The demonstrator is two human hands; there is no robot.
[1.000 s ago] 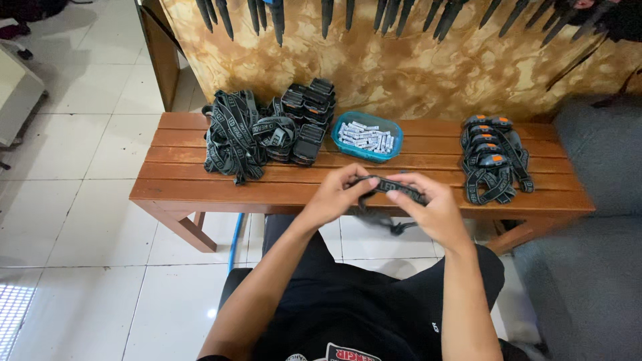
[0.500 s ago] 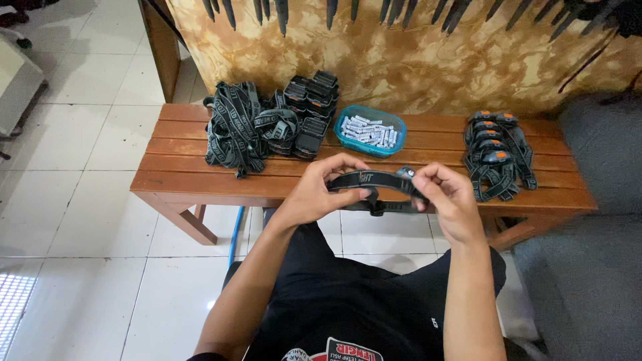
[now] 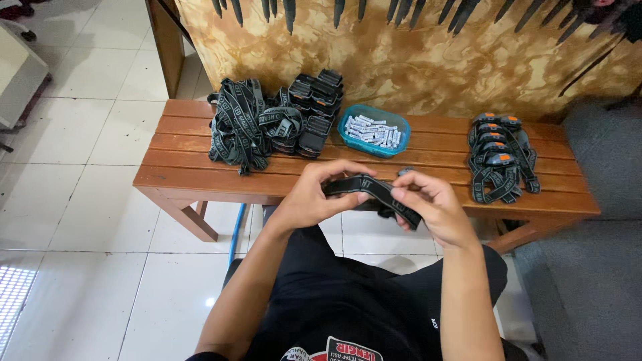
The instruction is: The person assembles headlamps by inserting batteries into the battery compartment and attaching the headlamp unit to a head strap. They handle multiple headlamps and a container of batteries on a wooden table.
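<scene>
Hands meet over the near edge of the bench [image 3: 200, 175] in the head view — the left hand [image 3: 314, 197] and the right hand [image 3: 431, 207] both closed on one dark strap [image 3: 374, 192], fingers curled round it, thumbs on top, the strap stretched between them in front of the lap. Behind it on the bench lie a heap of straps [image 3: 237, 124], stacked black lamps [image 3: 314, 110], a blue tray [image 3: 373, 130] of small white pieces, and — far right — finished headlamps [image 3: 498, 157].

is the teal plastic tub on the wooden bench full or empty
Roughly full: the teal plastic tub on the slatted wooden bench holds a heap of small white cylinders that covers its bottom and reaches near the rim.
</scene>
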